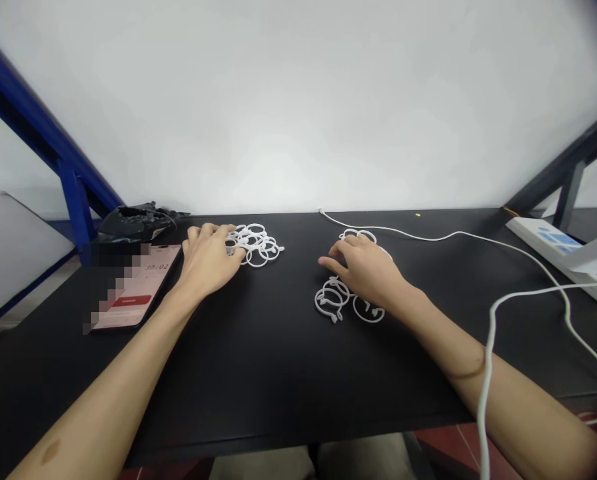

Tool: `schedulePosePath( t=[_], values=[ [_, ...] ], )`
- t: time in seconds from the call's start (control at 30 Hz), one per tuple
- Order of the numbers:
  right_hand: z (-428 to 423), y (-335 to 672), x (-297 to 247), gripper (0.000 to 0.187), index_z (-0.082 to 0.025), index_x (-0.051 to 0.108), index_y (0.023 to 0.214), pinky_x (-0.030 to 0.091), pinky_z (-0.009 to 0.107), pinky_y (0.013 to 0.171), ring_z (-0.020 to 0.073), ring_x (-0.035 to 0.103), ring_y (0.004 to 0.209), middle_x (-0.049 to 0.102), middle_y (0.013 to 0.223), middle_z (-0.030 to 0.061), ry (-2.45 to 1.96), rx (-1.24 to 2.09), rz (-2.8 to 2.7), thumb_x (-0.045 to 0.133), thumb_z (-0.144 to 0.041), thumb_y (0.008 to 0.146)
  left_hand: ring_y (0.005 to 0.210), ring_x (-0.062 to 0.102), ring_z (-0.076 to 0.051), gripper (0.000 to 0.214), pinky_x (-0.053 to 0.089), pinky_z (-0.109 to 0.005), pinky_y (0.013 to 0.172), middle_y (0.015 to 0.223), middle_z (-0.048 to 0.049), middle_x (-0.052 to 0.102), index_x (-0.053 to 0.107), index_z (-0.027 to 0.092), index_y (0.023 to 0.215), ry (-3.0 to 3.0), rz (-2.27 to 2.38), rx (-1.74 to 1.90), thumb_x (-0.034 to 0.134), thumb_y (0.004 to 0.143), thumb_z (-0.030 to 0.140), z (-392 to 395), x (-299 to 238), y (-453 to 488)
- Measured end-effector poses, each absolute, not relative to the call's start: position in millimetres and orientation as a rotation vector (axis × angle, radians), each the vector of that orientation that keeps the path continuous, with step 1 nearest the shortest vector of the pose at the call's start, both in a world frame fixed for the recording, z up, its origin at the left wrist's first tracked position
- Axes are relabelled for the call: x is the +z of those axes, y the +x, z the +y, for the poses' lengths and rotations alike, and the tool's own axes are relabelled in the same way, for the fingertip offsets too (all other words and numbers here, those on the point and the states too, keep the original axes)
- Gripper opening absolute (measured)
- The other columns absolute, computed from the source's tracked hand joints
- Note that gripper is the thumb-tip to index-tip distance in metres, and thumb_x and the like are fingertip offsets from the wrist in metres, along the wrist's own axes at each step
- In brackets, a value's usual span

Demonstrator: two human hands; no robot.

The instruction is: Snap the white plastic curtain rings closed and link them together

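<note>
On the black table lie two loose groups of thin white plastic rings with small knobs, which look like curtain rings. My left hand (211, 259) rests at the left side of one group of white rings (256, 256), its thumb and fingers apart and partly over the nearest rings. My right hand (366, 267) is over the other group of white rings (331, 300), palm down with the thumb stretched out to the left. Rings show behind and in front of it, and some are hidden under it. Neither hand visibly grips a ring.
Left of my left forearm lies a phone (138, 287) showing a timer, partly blurred out. Behind it is a crumpled black plastic bag (133, 221). A white cable (433, 239) runs across the right side, crossing in front of my right forearm. A white-and-blue box (561, 240) stands far right.
</note>
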State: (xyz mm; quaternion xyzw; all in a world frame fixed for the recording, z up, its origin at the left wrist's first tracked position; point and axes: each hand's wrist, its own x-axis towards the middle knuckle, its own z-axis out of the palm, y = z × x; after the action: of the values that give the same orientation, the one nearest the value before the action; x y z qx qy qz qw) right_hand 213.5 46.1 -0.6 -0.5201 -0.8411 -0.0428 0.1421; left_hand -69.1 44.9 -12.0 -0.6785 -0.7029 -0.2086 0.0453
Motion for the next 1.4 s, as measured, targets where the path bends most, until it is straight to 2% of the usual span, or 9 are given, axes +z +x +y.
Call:
schedulePosePath(
  t=[0.13, 0.37, 0.5, 0.57, 0.67, 0.83, 1.0, 1.2, 1.4],
  values=[
    [46, 214, -2, 0.039, -0.016, 0.063, 0.082, 0.043, 0.039, 0.073, 0.0272, 0.058, 0.085, 0.067, 0.089, 0.0127, -1.530, -0.131, -2.483, 0.050, -0.051, 0.094, 0.110, 0.048, -0.041, 0.047, 0.043, -0.057, 0.087, 0.121, -0.0162, 0.061, 0.062, 0.021, 0.126, -2.107, -2.108, -0.595, 0.050, 0.083, 0.035, 44, -15, -67],
    [44, 211, -2, 0.018, -0.018, 0.060, 0.082, 0.040, 0.031, 0.065, 0.0202, 0.061, 0.079, 0.068, 0.085, 0.0065, -1.484, 0.110, -2.495, 0.056, -0.031, 0.093, 0.112, 0.047, -0.042, 0.049, 0.042, -0.056, 0.088, 0.127, -0.0162, 0.060, 0.059, 0.020, 0.131, -2.109, -2.131, -0.541, 0.045, 0.085, 0.032, 42, -11, -65],
    [41, 211, 4, 0.029, -0.019, 0.061, 0.076, 0.040, 0.030, 0.063, 0.0177, 0.060, 0.071, 0.068, 0.081, 0.0050, -1.419, 0.260, -2.496, 0.049, -0.036, 0.096, 0.112, 0.045, -0.042, 0.048, 0.041, -0.057, 0.088, 0.127, -0.0163, 0.059, 0.059, 0.019, 0.129, -2.134, -2.125, -0.592, 0.046, 0.084, 0.027, 40, -8, -61],
    [39, 213, 8, 0.023, -0.020, 0.064, 0.078, 0.042, 0.031, 0.065, 0.0179, 0.060, 0.073, 0.068, 0.081, 0.0038, -1.357, 0.341, -2.545, 0.054, -0.036, 0.092, 0.113, 0.044, -0.040, 0.046, 0.040, -0.056, 0.089, 0.125, -0.0141, 0.059, 0.061, 0.020, 0.126, -2.160, -2.093, -0.653, 0.046, 0.083, 0.023, 38, -6, -57],
    [37, 217, 14, 0.007, -0.022, 0.067, 0.085, 0.045, 0.032, 0.071, 0.0190, 0.061, 0.079, 0.069, 0.085, 0.0027, -1.277, 0.420, -2.607, 0.062, -0.025, 0.081, 0.112, 0.044, -0.036, 0.043, 0.040, -0.052, 0.092, 0.122, -0.0098, 0.060, 0.062, 0.023, 0.121, -2.235, -1.976, -0.764, 0.045, 0.081, 0.018, 34, -3, -49],
    [40, 220, 13, 0.015, -0.021, 0.069, 0.086, 0.046, 0.031, 0.072, 0.0191, 0.060, 0.080, 0.068, 0.081, 0.0028, -1.222, 0.482, -2.616, 0.059, -0.013, 0.077, 0.108, 0.046, -0.030, 0.040, 0.042, -0.047, 0.093, 0.116, -0.0072, 0.063, 0.061, 0.022, 0.118, -2.402, -1.744, -0.871, 0.044, 0.083, 0.013, 25, -1, -36],
    [42, 215, 6, 0.015, -0.019, 0.067, 0.088, 0.045, 0.030, 0.072, 0.0180, 0.058, 0.080, 0.066, 0.081, 0.0032, -1.176, 0.439, -2.582, 0.055, -0.011, 0.083, 0.106, 0.050, -0.024, 0.027, 0.043, -0.042, 0.095, 0.107, -0.0048, 0.067, 0.063, 0.021, 0.111, -2.650, -1.465, -0.927, 0.045, 0.091, 0.018, 15, -2, -23],
    [42, 207, -6, 0.013, -0.018, 0.065, 0.091, 0.044, 0.029, 0.072, 0.0177, 0.057, 0.080, 0.065, 0.082, 0.0036, -1.160, 0.346, -2.472, 0.054, -0.012, 0.086, 0.099, 0.053, -0.024, 0.023, 0.042, -0.046, 0.096, 0.099, -0.0043, 0.069, 0.067, 0.022, 0.103, -2.830, -1.369, -0.804, 0.059, 0.090, 0.039, 2, -10, -2],
    [42, 204, -10, 0.010, -0.017, 0.065, 0.090, 0.044, 0.030, 0.073, 0.0182, 0.055, 0.080, 0.065, 0.081, 0.0041, -1.155, 0.313, -2.441, 0.054, -0.016, 0.089, 0.094, 0.052, -0.023, 0.016, 0.043, -0.046, 0.092, 0.093, -0.0031, 0.069, 0.069, 0.022, 0.092, -2.856, -1.399, -0.785, 0.058, 0.091, 0.033, -1, -16, 9]
  ],
)
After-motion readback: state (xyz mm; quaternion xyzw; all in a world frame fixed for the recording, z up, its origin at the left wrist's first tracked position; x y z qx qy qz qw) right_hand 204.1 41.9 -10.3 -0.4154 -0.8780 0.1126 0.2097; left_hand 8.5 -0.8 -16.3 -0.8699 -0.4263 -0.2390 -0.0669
